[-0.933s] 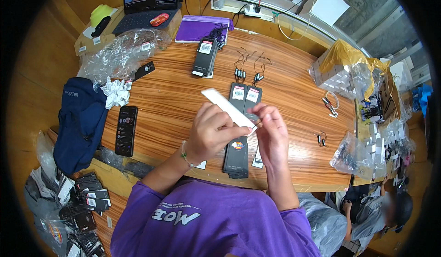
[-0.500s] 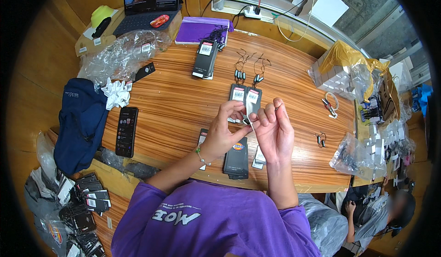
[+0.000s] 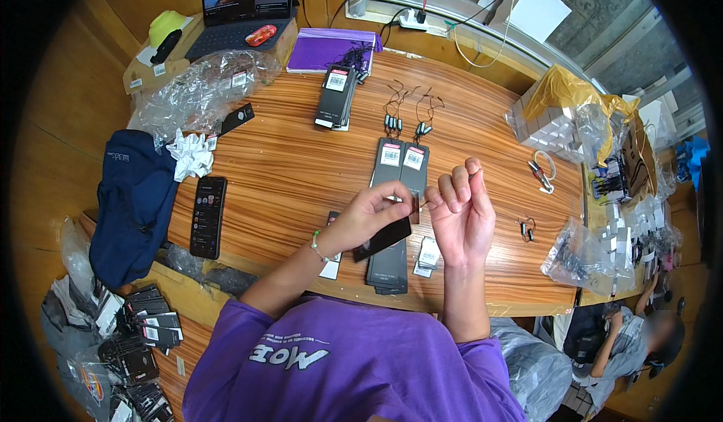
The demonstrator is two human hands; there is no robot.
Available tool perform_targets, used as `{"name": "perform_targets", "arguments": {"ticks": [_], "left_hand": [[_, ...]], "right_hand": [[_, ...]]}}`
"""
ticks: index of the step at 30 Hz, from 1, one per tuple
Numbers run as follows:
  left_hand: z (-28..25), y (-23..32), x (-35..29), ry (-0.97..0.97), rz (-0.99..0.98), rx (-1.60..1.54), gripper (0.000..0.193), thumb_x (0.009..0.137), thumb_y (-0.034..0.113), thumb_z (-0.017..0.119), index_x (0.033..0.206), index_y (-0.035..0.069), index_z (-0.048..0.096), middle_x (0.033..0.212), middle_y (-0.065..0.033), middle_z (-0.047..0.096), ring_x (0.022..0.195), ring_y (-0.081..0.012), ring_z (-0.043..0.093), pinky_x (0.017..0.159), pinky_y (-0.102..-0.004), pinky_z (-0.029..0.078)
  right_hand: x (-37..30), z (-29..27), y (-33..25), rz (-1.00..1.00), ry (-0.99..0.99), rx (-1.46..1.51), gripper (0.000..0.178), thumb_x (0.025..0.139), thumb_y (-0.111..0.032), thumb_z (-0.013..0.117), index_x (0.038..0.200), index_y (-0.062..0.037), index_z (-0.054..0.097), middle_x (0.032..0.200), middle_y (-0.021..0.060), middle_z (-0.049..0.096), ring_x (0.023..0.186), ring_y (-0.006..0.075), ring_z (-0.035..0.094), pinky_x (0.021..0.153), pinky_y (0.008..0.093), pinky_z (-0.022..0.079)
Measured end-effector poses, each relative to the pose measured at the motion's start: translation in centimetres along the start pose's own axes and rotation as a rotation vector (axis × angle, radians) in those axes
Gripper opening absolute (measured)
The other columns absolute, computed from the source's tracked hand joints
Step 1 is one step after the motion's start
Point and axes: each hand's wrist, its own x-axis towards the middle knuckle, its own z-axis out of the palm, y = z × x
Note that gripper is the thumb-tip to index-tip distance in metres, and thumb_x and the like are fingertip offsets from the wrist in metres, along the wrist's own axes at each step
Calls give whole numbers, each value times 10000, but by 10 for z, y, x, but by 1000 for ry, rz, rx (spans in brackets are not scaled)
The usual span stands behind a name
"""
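Observation:
Between the thumb and fingers of my left hand (image 3: 367, 220) is a black hang tag (image 3: 382, 240), tilted over a stack of dark hang tags (image 3: 387, 273). My right hand (image 3: 462, 226) is raised beside it, palm up. Its fingers are curled and pinch a thin black cord that runs toward the tag. Just beyond my hands, two columns of dark hang tags (image 3: 389, 167) lie side by side, with black cords (image 3: 393, 124) spread at their far ends. Small white-labelled tags (image 3: 428, 253) lie near my right wrist, and another white tag (image 3: 330, 270) is partly hidden by my left wrist.
A pile of corded tags (image 3: 337, 99) stands farther back. To the left are a phone (image 3: 208, 217), a navy bag (image 3: 129, 207) and crumpled clear plastic (image 3: 199, 94). Snips (image 3: 540, 173), loose cords (image 3: 526, 230) and a plastic bag (image 3: 584, 260) lie right. Another person (image 3: 621, 343) sits lower right.
The held tag has turned from edge-on to show its dark face and dropped nearer the stack. My right hand has moved slightly right and up, away from my left.

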Motion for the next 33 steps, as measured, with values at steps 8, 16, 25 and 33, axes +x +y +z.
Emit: {"name": "perform_targets", "arguments": {"ticks": [8, 16, 25, 33], "left_hand": [[9, 7, -5, -173, 36, 243, 275, 811, 131, 624, 1002, 40, 449, 1035, -46, 452, 994, -115, 461, 866, -276, 386], [3, 18, -7, -27, 27, 96, 206, 880, 91, 522, 1057, 55, 422, 990, -19, 485, 957, -77, 487, 821, -229, 408], [9, 18, -11, -35, 74, 204, 261, 770, 36, 662, 940, 46, 465, 952, -22, 499, 951, -85, 489, 840, -243, 406], [11, 37, -13, 248, 414, 672, 166, 750, 150, 680, 781, 16, 586, 880, -58, 533, 840, -157, 518, 752, -268, 421]], "right_hand": [[-2, 5, -8, 5, -8, 46, 111, 950, -199, 372, 951, -111, 440, 634, 7, 405, 576, 117, 387, 621, 286, 366], [-3, 7, -16, -35, -34, 50, 115, 954, -194, 360, 958, -110, 438, 631, -1, 389, 566, 105, 368, 597, 274, 353], [-4, 13, -17, -63, -27, 75, 116, 954, -184, 359, 961, -96, 434, 636, 5, 389, 560, 104, 365, 566, 261, 345], [-14, 6, -17, -26, -76, -429, 102, 930, -162, 435, 956, -65, 452, 567, 19, 436, 442, 57, 293, 450, 203, 267]]}}
